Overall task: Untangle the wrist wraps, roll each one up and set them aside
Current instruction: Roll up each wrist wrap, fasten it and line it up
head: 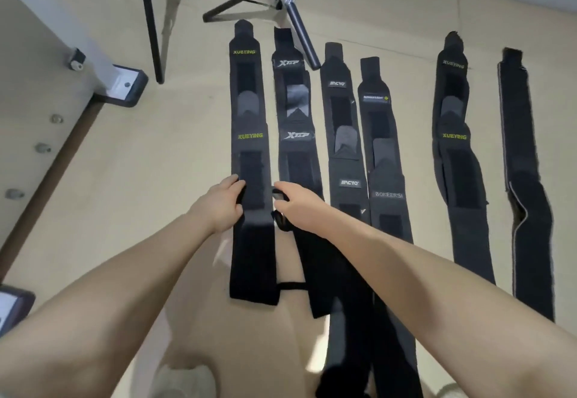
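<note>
Several black wrist wraps lie stretched out side by side on the beige floor. The leftmost wrap [251,154], marked XUEYING in green, runs from far to near. My left hand [223,204] grips its left edge about midway, fingers curled over the fabric. My right hand [295,202] pinches a thin black thumb loop [281,221] at that wrap's right edge, beside the XTEP wrap [296,147]. Further right lie a wrap with a white logo [343,154], a BOKEERS wrap [385,179], another XUEYING wrap [456,154] and a plain wrap [524,179].
A black tripod stand [274,1] spreads its legs just beyond the wraps, one leg tip over the XTEP wrap's far end. A second black pole [151,22] stands to the left. A pale furniture frame with a grey foot [128,85] occupies the left side.
</note>
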{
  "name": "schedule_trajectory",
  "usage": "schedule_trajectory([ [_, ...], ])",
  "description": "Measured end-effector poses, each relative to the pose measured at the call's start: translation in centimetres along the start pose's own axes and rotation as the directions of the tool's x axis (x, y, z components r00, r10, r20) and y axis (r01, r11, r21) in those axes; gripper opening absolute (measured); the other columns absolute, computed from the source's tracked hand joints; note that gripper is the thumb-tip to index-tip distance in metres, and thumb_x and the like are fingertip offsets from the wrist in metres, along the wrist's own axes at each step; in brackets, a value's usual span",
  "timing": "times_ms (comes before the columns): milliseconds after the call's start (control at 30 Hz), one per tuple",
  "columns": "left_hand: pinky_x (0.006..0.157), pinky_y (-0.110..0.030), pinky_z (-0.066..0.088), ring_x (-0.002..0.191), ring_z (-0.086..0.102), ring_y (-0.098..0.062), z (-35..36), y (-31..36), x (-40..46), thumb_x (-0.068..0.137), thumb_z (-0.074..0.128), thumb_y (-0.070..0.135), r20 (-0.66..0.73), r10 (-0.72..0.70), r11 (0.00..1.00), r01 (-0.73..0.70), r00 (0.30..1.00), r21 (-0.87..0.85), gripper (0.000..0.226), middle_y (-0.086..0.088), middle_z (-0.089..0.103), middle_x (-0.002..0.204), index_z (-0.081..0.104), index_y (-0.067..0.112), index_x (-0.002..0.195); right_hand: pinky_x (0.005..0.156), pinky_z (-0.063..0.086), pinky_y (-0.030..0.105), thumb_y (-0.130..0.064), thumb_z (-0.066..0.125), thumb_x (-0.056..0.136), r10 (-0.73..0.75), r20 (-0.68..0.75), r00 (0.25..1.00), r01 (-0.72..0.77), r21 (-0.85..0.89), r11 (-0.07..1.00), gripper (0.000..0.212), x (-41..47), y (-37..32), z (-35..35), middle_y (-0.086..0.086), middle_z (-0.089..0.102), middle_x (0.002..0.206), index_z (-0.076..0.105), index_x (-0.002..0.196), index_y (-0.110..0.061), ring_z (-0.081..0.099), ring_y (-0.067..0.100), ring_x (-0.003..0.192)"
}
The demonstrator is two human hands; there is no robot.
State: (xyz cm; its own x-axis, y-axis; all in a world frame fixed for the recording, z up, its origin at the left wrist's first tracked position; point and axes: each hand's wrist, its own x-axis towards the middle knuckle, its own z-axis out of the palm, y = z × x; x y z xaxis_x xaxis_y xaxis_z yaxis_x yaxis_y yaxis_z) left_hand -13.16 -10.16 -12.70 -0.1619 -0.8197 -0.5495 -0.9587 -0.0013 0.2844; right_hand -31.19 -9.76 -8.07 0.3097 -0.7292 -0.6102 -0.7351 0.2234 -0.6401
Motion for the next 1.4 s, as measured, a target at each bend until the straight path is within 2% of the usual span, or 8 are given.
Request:
schedule_trajectory([
  [133, 0.115, -0.028, 0.016, 0.145, 0.012, -0.018, 0.7, -1.8, 1.2, 0.096, 0.036, 0.008, -0.044, 0.032, 0.988, -0.038, 0.999, -0.147, 0.059, 0.001, 0.004, 0.159, 0.016, 0.017, 0.151, 0.108, 0.03, 0.031, -0.015, 0.039, 0.1, 0.088, -0.061, 0.994, -0.084, 0.057, 0.995, 0.051, 2.5, -1.8, 1.4, 0.006, 0.032, 0.152, 0.026, 0.149, -0.014, 0.034, 0.022, 0.137],
  [400, 0.109, -0.029, 0.015, 0.138, 0.022, -0.02, 3.1, -3.2, 3.4, 0.095, 0.035, 0.014, -0.113, 0.272, 0.948, -0.245, 0.956, 0.204, 0.056, -0.001, 0.022, 0.154, 0.019, 0.016, 0.148, 0.107, 0.027, 0.029, -0.012, 0.037, 0.099, 0.136, -0.031, 0.99, -0.139, -0.092, 0.986, 0.046, 6.5, -2.3, 2.6, 0.008, 0.033, 0.15, 0.031, 0.144, -0.005, 0.031, 0.027, 0.137],
  [567, 0.072, -0.033, 0.036, 0.092, 0.051, -0.027, 1.3, -3.2, 2.7, 0.093, 0.034, 0.011, 0.007, 0.275, 0.945, -0.272, 0.961, 0.183, 0.035, -0.008, 0.057, 0.1, 0.04, 0.011, 0.128, 0.083, 0.044, 0.031, -0.011, 0.041, 0.094, 0.206, 0.026, 0.978, -0.192, -0.264, 0.945, 0.024, 6.7, -1.8, 4.9, 0.016, 0.059, 0.112, 0.06, 0.104, 0.0, 0.057, 0.031, 0.101],
  [733, 0.067, -0.034, 0.049, 0.084, 0.062, -0.033, 4.0, -5.4, 0.9, 0.084, 0.035, 0.019, -0.079, 0.57, 0.82, -0.561, 0.818, 0.114, 0.043, -0.013, 0.064, 0.098, 0.063, 0.006, 0.115, 0.086, 0.041, 0.033, -0.012, 0.042, 0.093, 0.281, -0.214, 0.935, -0.305, -0.088, 0.948, 0.023, 7.7, -1.9, 6.6, 0.016, 0.056, 0.119, 0.05, 0.113, -0.005, 0.054, 0.031, 0.107],
  [833, 0.076, -0.041, 0.055, 0.095, 0.062, -0.039, 4.7, -5.8, 0.6, 0.08, 0.039, 0.012, -0.31, 0.327, 0.921, -0.374, 0.893, -0.106, 0.043, -0.021, 0.06, 0.117, 0.064, 0.001, 0.113, 0.094, 0.038, 0.032, -0.006, 0.036, 0.095, 0.343, -0.255, 0.904, -0.339, 0.059, 0.939, 0.032, 8.0, -1.5, 7.8, 0.017, 0.051, 0.126, 0.044, 0.125, -0.005, 0.049, 0.031, 0.115],
  [1033, 0.108, -0.03, 0.022, 0.132, 0.033, -0.029, 4.0, -2.7, 1.1, 0.097, 0.037, 0.013, -0.243, 0.062, 0.94, -0.139, 0.968, -0.311, 0.047, -0.013, 0.033, 0.149, 0.032, 0.007, 0.144, 0.076, 0.043, 0.031, -0.011, 0.052, 0.091, 0.515, -0.151, 0.844, -0.315, 0.637, 0.703, 0.018, 8.1, -0.8, 9.3, 0.011, 0.058, 0.096, 0.055, 0.109, -0.006, 0.053, 0.022, 0.088],
  [1300, 0.108, -0.035, 0.023, 0.134, 0.029, -0.03, 1.7, -0.6, 2.9, 0.1, 0.034, 0.031, -0.039, -0.124, 0.849, 0.086, 0.992, -0.521, 0.054, -0.015, 0.031, 0.146, 0.019, 0.014, 0.149, 0.06, 0.047, 0.033, -0.012, 0.053, 0.088, 0.447, -0.148, 0.882, -0.274, 0.611, 0.743, 0.021, 8.0, -0.1, 7.4, 0.007, 0.053, 0.073, 0.048, 0.069, -0.019, 0.049, 0.021, 0.066],
  [1400, 0.111, -0.032, 0.019, 0.139, 0.025, -0.025, 1.1, -1.0, 3.0, 0.102, 0.031, 0.028, -0.002, -0.116, 0.758, 0.087, 0.993, -0.646, 0.051, -0.011, 0.026, 0.152, 0.018, 0.014, 0.149, 0.049, 0.034, 0.023, -0.004, 0.043, 0.096, 0.402, -0.034, 0.915, -0.213, 0.806, 0.553, 0.031, 7.4, -0.2, 6.9, 0.003, 0.044, 0.065, 0.041, 0.069, -0.018, 0.043, 0.015, 0.053],
])
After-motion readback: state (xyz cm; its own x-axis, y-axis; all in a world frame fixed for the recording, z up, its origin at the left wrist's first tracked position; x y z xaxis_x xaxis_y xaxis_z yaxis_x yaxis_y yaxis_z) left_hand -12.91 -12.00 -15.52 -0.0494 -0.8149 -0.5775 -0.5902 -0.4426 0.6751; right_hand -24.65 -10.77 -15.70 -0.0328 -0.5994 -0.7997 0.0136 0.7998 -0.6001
